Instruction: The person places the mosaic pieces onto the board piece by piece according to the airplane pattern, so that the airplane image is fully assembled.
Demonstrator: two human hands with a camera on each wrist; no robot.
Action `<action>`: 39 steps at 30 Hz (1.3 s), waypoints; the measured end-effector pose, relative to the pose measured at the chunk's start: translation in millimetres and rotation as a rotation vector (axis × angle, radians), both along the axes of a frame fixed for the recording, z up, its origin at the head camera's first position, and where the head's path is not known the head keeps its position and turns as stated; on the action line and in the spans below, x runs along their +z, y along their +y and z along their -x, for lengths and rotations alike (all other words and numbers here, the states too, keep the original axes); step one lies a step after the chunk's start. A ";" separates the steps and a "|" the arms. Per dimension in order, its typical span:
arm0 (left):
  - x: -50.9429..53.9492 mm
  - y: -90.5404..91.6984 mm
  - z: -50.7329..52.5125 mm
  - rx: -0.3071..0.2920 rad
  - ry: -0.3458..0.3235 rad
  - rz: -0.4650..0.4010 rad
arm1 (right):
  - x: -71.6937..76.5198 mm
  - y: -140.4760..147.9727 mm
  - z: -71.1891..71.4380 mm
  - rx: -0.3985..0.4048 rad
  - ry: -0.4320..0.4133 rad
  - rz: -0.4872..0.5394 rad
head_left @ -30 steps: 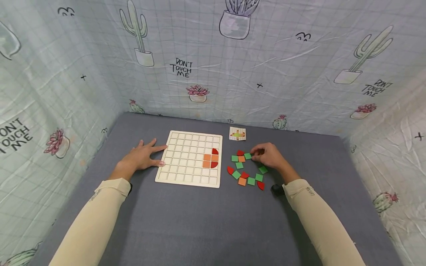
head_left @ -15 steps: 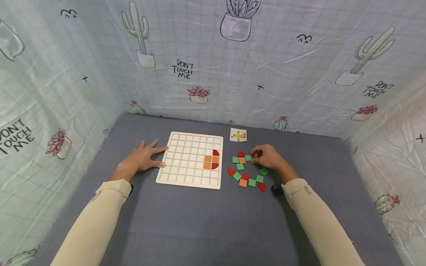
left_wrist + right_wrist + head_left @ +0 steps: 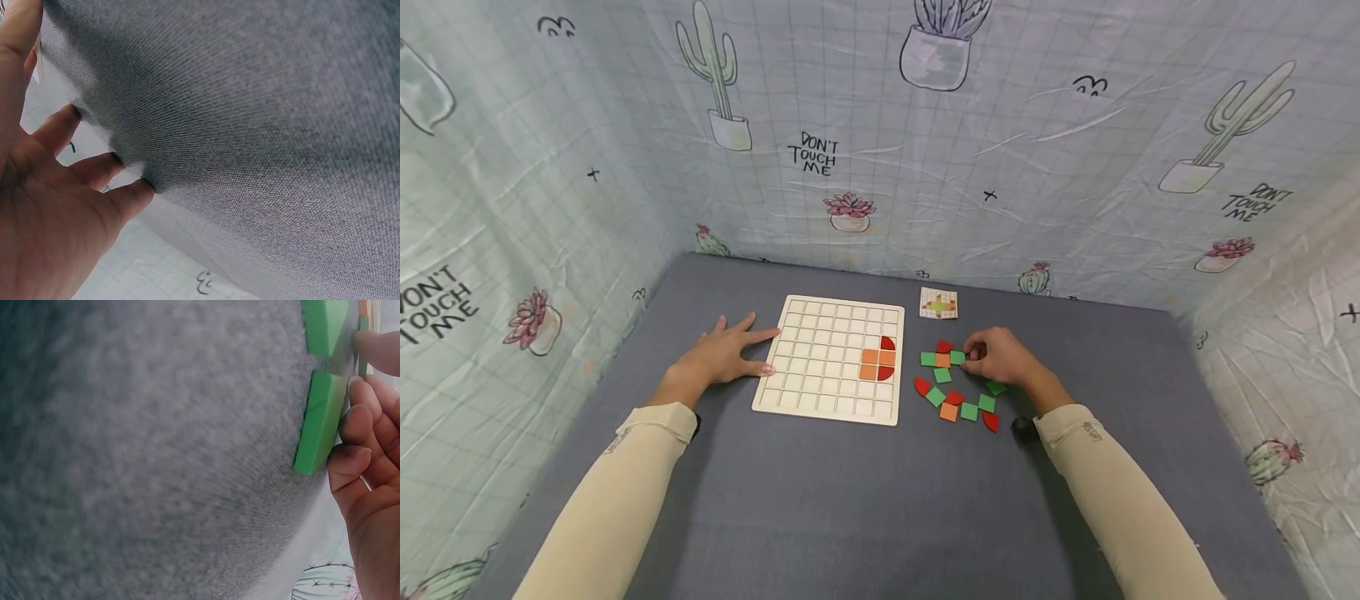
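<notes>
Apparently, a splayed left hand (image 3: 718,350) steadies the board (image 3: 812,358); right of it, the right hand (image 3: 1001,357) pinches a tile (image 3: 957,357).

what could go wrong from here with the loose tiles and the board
The green tile at the right grip abuts an orange tile, so a push could shove the row askew or bump the red quarter-circle behind it. Another green tile lies close to that grip and might get knocked. The left grip touches the edge of the board; a slip could shift it and perhaps jostle the orange piece on it.
</notes>
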State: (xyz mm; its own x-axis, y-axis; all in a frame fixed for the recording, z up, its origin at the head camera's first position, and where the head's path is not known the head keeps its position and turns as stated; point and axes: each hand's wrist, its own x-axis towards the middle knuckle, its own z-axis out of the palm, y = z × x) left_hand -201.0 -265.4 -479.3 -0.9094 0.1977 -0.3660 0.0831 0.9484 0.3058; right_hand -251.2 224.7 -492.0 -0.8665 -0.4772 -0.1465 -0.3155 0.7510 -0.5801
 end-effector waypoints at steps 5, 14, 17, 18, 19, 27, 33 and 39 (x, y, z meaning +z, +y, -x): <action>-0.1 0.1 -0.8 0.000 0.012 -0.007 | 1.2 -1.4 -1.2 0.007 0.009 0.007; -2.1 -2.4 1.0 0.002 -0.003 -0.017 | 6.5 -7.6 -1.5 0.019 0.022 0.033; -1.6 -2.8 0.8 0.001 -0.002 -0.019 | 9.3 -10.3 -2.8 0.031 0.022 0.050; -1.5 -2.9 0.7 0.002 -0.002 -0.018 | 10.1 -11.3 -3.3 0.036 0.023 0.053; -1.3 -2.9 0.6 0.003 -0.002 -0.018 | 10.9 -12.3 -3.7 0.041 0.025 0.055; 0.2 -1.8 -0.1 0.002 0.001 -0.019 | 13.5 -20.1 -6.4 0.068 0.033 0.054; -0.1 -2.4 -0.7 -0.003 0.004 -0.021 | 15.0 -26.8 -7.0 0.088 0.031 0.063; 2.1 -0.1 -2.6 0.000 0.004 -0.017 | 15.2 -33.1 -7.7 0.101 0.034 0.059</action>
State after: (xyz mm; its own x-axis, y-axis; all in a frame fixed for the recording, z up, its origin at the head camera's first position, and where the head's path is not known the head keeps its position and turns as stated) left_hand -198.4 -265.5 -477.2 -0.9107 0.2038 -0.3592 0.0844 0.9432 0.3213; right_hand -243.5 191.6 -476.9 -0.8177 -0.5691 -0.0869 -0.4079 0.6793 -0.6101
